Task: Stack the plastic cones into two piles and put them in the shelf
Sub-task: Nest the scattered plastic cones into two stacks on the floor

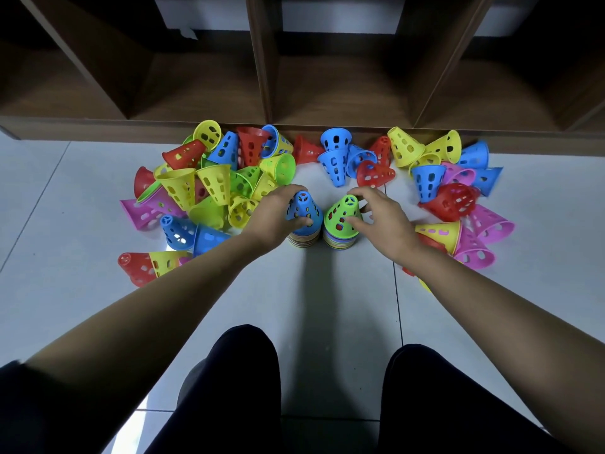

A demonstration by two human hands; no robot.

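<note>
Two piles standing side by side at centre frame on the tiled floor (311, 290), just apart, built close to the knees so both can be fed at once. Left hand (278, 213) wrapped round the blue top cone (303, 211) of the left pile (302, 239), fingers (302, 221) clamped on its perforated wall, likely seating it square. Right hand (381, 217) against the green top cone (342, 213) of the right pile (339, 240), thumb on its side, other fingers spread and curled just past the tip, more steadying than gripping. Loose cones heaped left of centre (209, 185), strewn at upper centre (337, 158) and right of centre (455, 194), all tipped over, within reach. Dark wooden shelf (327, 93) across the top of the frame, compartments bare, waiting for finished piles. Plenty of stacking left, by the look of it.
</note>
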